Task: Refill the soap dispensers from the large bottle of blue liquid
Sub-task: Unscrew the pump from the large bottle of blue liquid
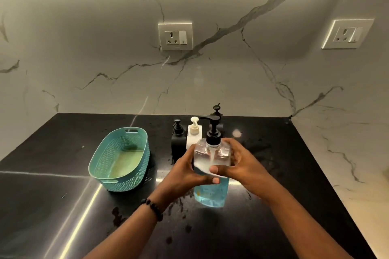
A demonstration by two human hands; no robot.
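While both hands clasp the clear bottle [211, 166] from either side, it stands on the black counter [63, 153], blue liquid filling only its lower part. The left hand [185, 171] has its fingers curled round the bottle's left face, thumb across the front; the right hand [237, 164] wraps the right face the same way. A black pump [212, 130] tops the bottle. Just behind stand a black dispenser [178, 140] and a white dispenser [194, 134], touching, with another black pump head [216, 109] behind them. A teal basket [109, 176] sits to the left, apart.
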